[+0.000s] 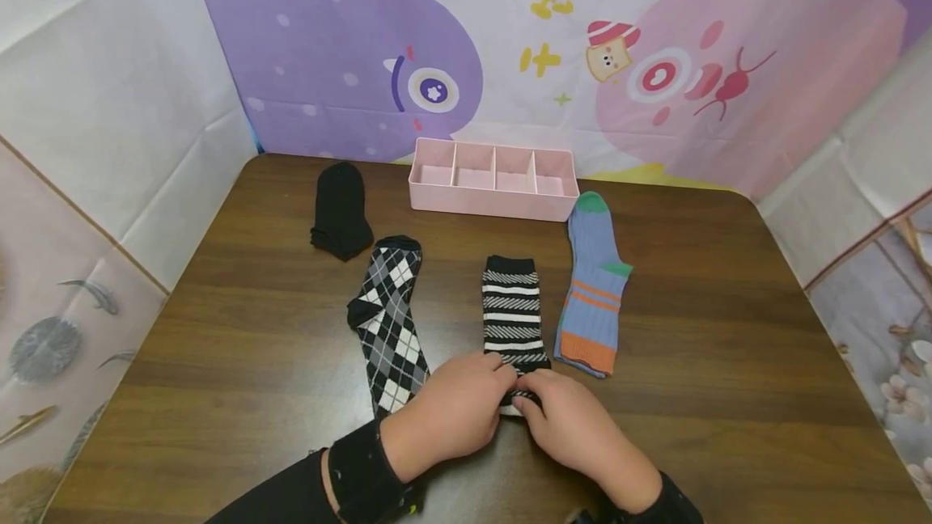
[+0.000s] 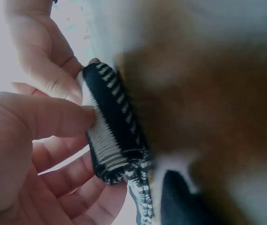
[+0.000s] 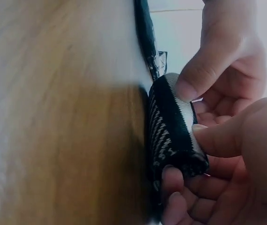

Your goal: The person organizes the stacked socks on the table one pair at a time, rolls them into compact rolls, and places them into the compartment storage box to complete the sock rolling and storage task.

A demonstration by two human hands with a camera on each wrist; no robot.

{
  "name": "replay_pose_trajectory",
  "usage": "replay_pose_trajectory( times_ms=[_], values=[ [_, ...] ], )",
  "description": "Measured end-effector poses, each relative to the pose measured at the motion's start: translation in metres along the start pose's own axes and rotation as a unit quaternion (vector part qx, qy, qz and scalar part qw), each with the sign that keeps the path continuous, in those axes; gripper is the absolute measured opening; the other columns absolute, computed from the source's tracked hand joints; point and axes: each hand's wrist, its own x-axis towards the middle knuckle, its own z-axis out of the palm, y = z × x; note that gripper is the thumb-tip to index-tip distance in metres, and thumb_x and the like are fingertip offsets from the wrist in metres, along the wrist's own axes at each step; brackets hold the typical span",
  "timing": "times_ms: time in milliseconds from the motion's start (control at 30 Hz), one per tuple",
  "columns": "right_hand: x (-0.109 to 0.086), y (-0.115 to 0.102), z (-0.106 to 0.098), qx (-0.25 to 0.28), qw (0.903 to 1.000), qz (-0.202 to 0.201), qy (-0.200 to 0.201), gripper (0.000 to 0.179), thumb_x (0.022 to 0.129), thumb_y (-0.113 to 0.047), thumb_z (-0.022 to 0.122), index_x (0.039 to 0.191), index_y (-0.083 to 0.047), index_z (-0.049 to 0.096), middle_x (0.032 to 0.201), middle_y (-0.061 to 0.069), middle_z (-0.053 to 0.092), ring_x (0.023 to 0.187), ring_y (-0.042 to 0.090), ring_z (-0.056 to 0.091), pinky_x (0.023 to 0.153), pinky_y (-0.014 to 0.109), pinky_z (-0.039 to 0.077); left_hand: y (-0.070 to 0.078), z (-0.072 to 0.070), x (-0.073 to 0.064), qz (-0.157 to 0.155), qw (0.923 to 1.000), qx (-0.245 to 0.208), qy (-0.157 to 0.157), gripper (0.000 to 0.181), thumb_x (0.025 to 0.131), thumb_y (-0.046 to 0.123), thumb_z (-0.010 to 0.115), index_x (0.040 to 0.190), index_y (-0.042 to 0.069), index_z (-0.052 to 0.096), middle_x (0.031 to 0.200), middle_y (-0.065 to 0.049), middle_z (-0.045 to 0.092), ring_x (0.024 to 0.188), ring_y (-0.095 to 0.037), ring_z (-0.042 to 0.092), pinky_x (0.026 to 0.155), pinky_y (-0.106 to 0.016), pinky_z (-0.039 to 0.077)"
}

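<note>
A black-and-white striped sock (image 1: 512, 306) lies flat on the table, its near end rolled up into a thick fold. My left hand (image 1: 457, 409) pinches the left side of that roll, and my right hand (image 1: 571, 420) grips its right side. In the left wrist view, the thumb presses a white band of the rolled sock (image 2: 107, 117) while fingers curl beneath. From the right wrist view, both thumbs lie on the roll (image 3: 171, 122), with fingertips around its near end. An argyle sock (image 1: 396, 330) stretches to the left, its lower end beside my left hand.
A pink four-slot organizer box (image 1: 495, 199) stands at the back of the wooden table (image 1: 699, 330). A black ankle sock (image 1: 340, 209) lies at the back left. To the right of the striped sock is a blue sock (image 1: 593, 289) with orange and green parts.
</note>
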Motion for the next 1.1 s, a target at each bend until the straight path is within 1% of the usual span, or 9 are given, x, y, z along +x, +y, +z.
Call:
replay_pose_trajectory(
  times_ms=[100, 233, 367, 467, 533, 633, 733, 900, 1100],
  values=[
    [0.002, 0.000, 0.000, 0.027, 0.9994, 0.020, -0.004, 0.012, 0.097, -0.020, 0.059, 0.106, -0.016, 0.066, 0.097, -0.006, 0.064, 0.088, 0.011, 0.061, 0.077, 0.036, 0.051, 0.002, 0.001, -0.001, -0.004, 0.9999, 0.006, -0.012, 0.023, 0.084, 0.017, 0.066, 0.107, 0.016, 0.066, 0.097, 0.003, 0.062, 0.090, -0.014, 0.059, 0.079, -0.031, 0.052],
    [0.002, 0.000, 0.000, 0.029, 0.9993, 0.024, 0.009, 0.008, 0.096, -0.021, 0.062, 0.103, -0.023, 0.060, 0.088, -0.012, 0.059, 0.075, 0.005, 0.055, 0.067, 0.031, 0.048, 0.004, 0.001, 0.000, -0.015, 0.9995, 0.009, -0.024, 0.028, 0.082, 0.015, 0.067, 0.111, 0.018, 0.066, 0.097, 0.003, 0.063, 0.090, -0.014, 0.059, 0.078, -0.032, 0.052],
    [0.000, -0.001, -0.001, 0.008, 0.9988, 0.018, 0.045, 0.012, 0.091, -0.024, 0.068, 0.097, -0.027, 0.058, 0.090, -0.016, 0.056, 0.079, 0.002, 0.054, 0.069, 0.030, 0.048, 0.005, 0.000, 0.001, -0.028, 0.9991, 0.005, -0.030, 0.025, 0.083, 0.013, 0.067, 0.108, 0.017, 0.066, 0.096, 0.003, 0.063, 0.091, -0.014, 0.059, 0.077, -0.032, 0.052],
    [-0.002, -0.002, -0.002, -0.012, 0.9967, -0.001, 0.080, 0.018, 0.085, -0.024, 0.075, 0.093, -0.027, 0.059, 0.091, -0.016, 0.054, 0.081, 0.003, 0.053, 0.071, 0.029, 0.048, 0.006, -0.001, 0.001, -0.034, 0.9989, 0.004, -0.033, 0.020, 0.083, 0.013, 0.067, 0.104, 0.015, 0.065, 0.096, 0.002, 0.062, 0.090, -0.014, 0.058, 0.077, -0.031, 0.052],
    [-0.003, -0.002, -0.003, -0.028, 0.9946, -0.028, 0.096, 0.023, 0.079, -0.023, 0.080, 0.091, -0.025, 0.060, 0.091, -0.015, 0.054, 0.083, 0.004, 0.052, 0.072, 0.029, 0.048, 0.005, 0.000, 0.001, -0.037, 0.9987, 0.003, -0.035, 0.020, 0.082, 0.013, 0.067, 0.102, 0.014, 0.064, 0.096, 0.001, 0.062, 0.090, -0.015, 0.058, 0.077, -0.030, 0.052],
    [-0.002, -0.003, -0.003, -0.057, 0.9905, -0.070, 0.103, 0.030, 0.072, -0.024, 0.084, 0.092, -0.023, 0.063, 0.094, -0.015, 0.056, 0.092, 0.007, 0.052, 0.081, 0.032, 0.048, 0.003, 0.001, 0.002, -0.044, 0.9983, -0.010, -0.038, 0.020, 0.082, 0.013, 0.067, 0.102, 0.014, 0.064, 0.096, 0.001, 0.061, 0.091, -0.016, 0.058, 0.078, -0.031, 0.051],
    [-0.001, -0.002, -0.003, -0.081, 0.9873, -0.089, 0.103, 0.035, 0.069, -0.024, 0.086, 0.095, -0.020, 0.064, 0.097, -0.013, 0.060, 0.099, 0.011, 0.053, 0.085, 0.036, 0.047, 0.000, 0.003, 0.004, -0.049, 0.9977, -0.030, -0.037, 0.018, 0.082, 0.011, 0.066, 0.099, 0.014, 0.063, 0.094, 0.001, 0.059, 0.089, -0.017, 0.058, 0.078, -0.032, 0.051],
    [0.000, 0.000, -0.001, -0.097, 0.9879, -0.071, 0.099, 0.034, 0.071, -0.023, 0.085, 0.099, -0.019, 0.066, 0.099, -0.010, 0.064, 0.099, 0.013, 0.057, 0.085, 0.036, 0.048, -0.004, 0.005, 0.006, -0.045, 0.9971, -0.054, -0.028, 0.016, 0.082, 0.008, 0.064, 0.096, 0.014, 0.063, 0.090, 0.001, 0.058, 0.086, -0.016, 0.058, 0.079, -0.031, 0.050],
    [0.004, 0.003, -0.002, -0.063, 0.9945, -0.036, 0.076, 0.026, 0.080, -0.024, 0.079, 0.102, -0.020, 0.068, 0.101, -0.010, 0.066, 0.099, 0.012, 0.059, 0.086, 0.034, 0.050, -0.006, 0.005, 0.006, -0.066, 0.9946, -0.079, -0.016, 0.008, 0.092, 0.015, 0.060, 0.100, 0.013, 0.060, 0.093, 0.000, 0.059, 0.084, -0.017, 0.059, 0.074, -0.033, 0.051]
  ],
)
